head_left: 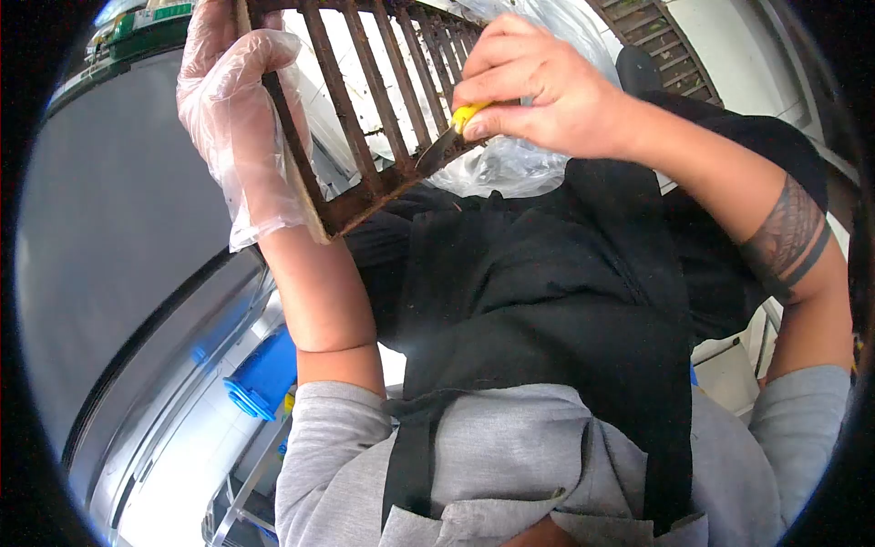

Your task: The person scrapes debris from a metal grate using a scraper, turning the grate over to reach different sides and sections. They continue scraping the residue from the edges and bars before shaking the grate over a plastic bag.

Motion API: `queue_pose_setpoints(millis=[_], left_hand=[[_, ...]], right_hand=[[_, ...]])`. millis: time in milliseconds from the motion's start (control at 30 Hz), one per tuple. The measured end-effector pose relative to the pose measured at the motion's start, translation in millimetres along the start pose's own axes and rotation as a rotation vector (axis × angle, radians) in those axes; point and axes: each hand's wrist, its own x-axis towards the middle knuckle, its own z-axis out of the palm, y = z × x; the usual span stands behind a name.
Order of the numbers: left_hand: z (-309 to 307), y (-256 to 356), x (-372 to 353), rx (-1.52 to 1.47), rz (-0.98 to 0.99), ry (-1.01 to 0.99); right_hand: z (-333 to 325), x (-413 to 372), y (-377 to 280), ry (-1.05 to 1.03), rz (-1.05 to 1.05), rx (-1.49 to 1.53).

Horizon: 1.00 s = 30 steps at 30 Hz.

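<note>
A dirty brown slatted grate [372, 187] is held up tilted at the top centre. My left hand [239, 109], in a clear plastic glove, grips the grate's left edge. Bare and without a glove, my right hand [538, 87] is closed round the yellow handle of a knife [439, 150]. The knife's dark blade touches the grate's lower bar near its right part. Crumbs of dark residue cling to the slats. Behind and below the grate lies a clear plastic bag [519, 169].
A grey appliance panel [128, 182] stands close on the left. A blue container [262, 372] is at the lower left, beside a metal frame. Another slatted grate [658, 46] lies on the floor at the upper right.
</note>
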Motion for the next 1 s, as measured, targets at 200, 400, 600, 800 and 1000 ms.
queue_pose_setpoints(millis=[200, 400, 600, 800, 1000], left_hand=[[10, 1, 4, 0.078, -0.005, 0.149], [-9, 6, 7, 0.114, -0.008, 0.069], [-6, 24, 12, 0.42, 0.339, -0.109], [-26, 40, 25, 0.724, 0.486, -0.639], [-25, 48, 6, 0.634, -0.034, -0.201]], right_hand=[[-9, 14, 17, -0.057, -0.044, 0.107], [-30, 31, 0, -0.2, -0.034, 0.027], [-91, 57, -14, -0.673, 0.026, -0.588], [-115, 60, -19, -0.855, 0.683, -0.766], [-121, 64, -28, -0.767, 0.561, -0.671]])
